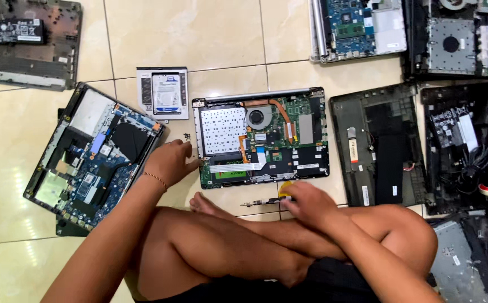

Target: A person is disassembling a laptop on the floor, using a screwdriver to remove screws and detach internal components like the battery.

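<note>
An opened laptop base (pixel 262 136) lies on the tiled floor in front of me, its green circuit board, copper heat pipe and fan exposed. My left hand (pixel 170 161) rests on the floor at its left edge, fingers bent, beside several tiny screws (pixel 187 136). My right hand (pixel 305 203) lies just below the laptop's front edge, closed on a yellow-handled tool (pixel 284 189). A small dark metal part (pixel 261 202) lies on the floor left of that hand. My crossed legs fill the bottom of the view.
Another opened laptop (pixel 90 157) lies tilted at the left. A hard drive in a caddy (pixel 163 92) sits above my left hand. A black bottom cover (pixel 376 146) and more dismantled laptops (pixel 463 39) crowd the right and top.
</note>
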